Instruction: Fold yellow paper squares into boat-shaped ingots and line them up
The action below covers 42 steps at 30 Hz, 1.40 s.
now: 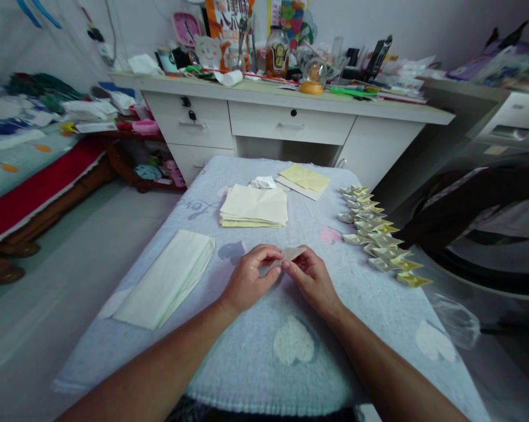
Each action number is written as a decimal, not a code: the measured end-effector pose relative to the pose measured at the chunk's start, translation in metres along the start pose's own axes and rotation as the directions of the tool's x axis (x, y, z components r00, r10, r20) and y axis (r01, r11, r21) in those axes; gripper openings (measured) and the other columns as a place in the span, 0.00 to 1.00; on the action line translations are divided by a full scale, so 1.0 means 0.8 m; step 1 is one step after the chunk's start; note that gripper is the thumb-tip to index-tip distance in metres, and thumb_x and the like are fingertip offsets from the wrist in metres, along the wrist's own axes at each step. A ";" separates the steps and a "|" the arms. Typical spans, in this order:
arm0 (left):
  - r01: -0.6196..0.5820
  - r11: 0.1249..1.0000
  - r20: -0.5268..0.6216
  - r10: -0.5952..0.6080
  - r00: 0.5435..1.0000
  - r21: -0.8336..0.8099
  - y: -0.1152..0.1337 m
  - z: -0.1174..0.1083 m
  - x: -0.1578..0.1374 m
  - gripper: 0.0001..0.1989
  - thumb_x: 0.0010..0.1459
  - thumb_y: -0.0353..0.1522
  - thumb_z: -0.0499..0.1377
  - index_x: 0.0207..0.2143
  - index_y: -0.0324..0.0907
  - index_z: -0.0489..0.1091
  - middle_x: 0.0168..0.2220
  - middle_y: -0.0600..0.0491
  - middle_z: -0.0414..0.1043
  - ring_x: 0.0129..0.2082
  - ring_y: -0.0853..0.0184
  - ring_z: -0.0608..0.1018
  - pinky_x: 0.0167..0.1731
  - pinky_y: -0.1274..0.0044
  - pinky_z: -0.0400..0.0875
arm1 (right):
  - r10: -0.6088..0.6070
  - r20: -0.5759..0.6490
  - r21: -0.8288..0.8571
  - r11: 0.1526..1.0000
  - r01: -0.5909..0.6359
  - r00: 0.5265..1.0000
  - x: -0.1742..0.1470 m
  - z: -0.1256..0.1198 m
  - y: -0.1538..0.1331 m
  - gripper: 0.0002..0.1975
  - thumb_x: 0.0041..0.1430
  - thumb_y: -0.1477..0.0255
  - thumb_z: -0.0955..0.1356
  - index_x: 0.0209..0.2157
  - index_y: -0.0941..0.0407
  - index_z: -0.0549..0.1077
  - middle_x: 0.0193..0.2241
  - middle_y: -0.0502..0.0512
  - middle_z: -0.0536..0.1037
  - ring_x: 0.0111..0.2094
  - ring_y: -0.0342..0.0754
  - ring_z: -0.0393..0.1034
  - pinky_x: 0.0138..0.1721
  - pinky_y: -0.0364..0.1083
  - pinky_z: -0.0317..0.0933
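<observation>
Between my two hands is a small folded piece of white paper (292, 253), held just above the cloth-covered table. My left hand (252, 275) pinches its left side with thumb and fingers. At its right side, my right hand (311, 278) grips it the same way, the thumbs close together. Fingers hide part of the folds. Beyond my hands lies a stack of cream paper sheets (253, 205). Folded paper boats (381, 234), white and yellow, stand in rows on the right.
A long folded pale paper (168, 278) lies at the left. Behind the stack are a crumpled white tissue (263, 183) and yellow sheets (306, 177). A clear plastic bag (455, 319) hangs at the right edge. A white desk (291, 122) stands beyond, a washing machine (517, 126) to the right.
</observation>
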<state>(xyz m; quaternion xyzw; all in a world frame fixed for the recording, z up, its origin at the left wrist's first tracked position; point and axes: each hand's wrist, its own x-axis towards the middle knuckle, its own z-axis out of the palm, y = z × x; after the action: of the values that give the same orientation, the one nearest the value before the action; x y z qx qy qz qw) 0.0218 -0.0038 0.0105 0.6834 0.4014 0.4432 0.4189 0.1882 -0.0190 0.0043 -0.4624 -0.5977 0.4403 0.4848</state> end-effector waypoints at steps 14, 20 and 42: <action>0.204 0.942 0.141 -0.171 0.975 -0.267 -0.004 -0.002 0.000 0.20 0.52 0.32 0.65 0.48 0.41 0.69 0.44 0.48 0.76 0.41 0.65 0.78 0.45 0.73 0.72 | -0.040 0.091 0.048 0.998 0.036 0.995 0.002 -0.007 -0.009 0.12 0.56 0.62 0.72 0.33 0.56 0.70 0.28 0.49 0.72 0.30 0.43 0.66 0.35 0.44 0.60; 0.313 0.851 0.232 -0.232 0.945 -0.421 -0.004 -0.003 0.001 0.20 0.50 0.31 0.66 0.47 0.39 0.71 0.43 0.47 0.78 0.41 0.64 0.79 0.45 0.71 0.72 | -0.030 0.120 0.133 0.991 0.014 0.992 0.002 -0.009 -0.004 0.11 0.57 0.63 0.71 0.32 0.55 0.69 0.28 0.49 0.73 0.31 0.44 0.67 0.35 0.44 0.62; 0.313 0.865 0.093 -0.301 0.949 -0.393 -0.003 0.012 -0.001 0.14 0.55 0.32 0.61 0.44 0.41 0.67 0.39 0.51 0.75 0.34 0.70 0.77 0.34 0.79 0.70 | -0.346 0.057 -0.306 0.887 0.346 0.936 -0.007 0.000 -0.014 0.19 0.50 0.85 0.61 0.42 0.52 0.70 0.36 0.53 0.66 0.37 0.46 0.64 0.37 0.46 0.62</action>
<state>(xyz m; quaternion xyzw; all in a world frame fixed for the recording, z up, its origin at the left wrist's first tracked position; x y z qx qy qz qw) 0.0304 -0.0059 0.0053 0.5160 0.3990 0.4341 0.6213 0.1875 -0.0267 0.0140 -0.4188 -0.7325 0.2472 0.4763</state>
